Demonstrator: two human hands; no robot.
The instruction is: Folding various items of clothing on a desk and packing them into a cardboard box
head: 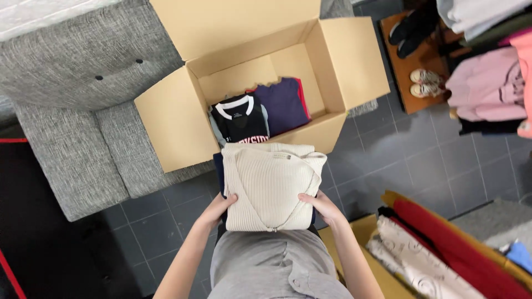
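Grey cloth of the person's shirt (274,266) fills the bottom of the view, with both forearms reaching up from it. Furthest left stands a grey upholstered sofa (66,111), on dark floor tiles (388,149). Next comes the left hand (219,207), fingers curled round the left edge of a folded cream ribbed cardigan (271,185); a darker folded garment seems to lie under it, though only a thin navy edge shows. The right hand (321,206) grips the cardigan's lower right corner in the same way, thumb on top. The stack is held level just in front of the body, touching or nearly touching the near wall of an open cardboard box (177,122). Inside the box lie a black top with a white collar (239,119) and, beside it, a purple garment (285,102). To the right, folded red and patterned fabrics (438,243) lie stacked, and pink clothes (487,88) hang above.
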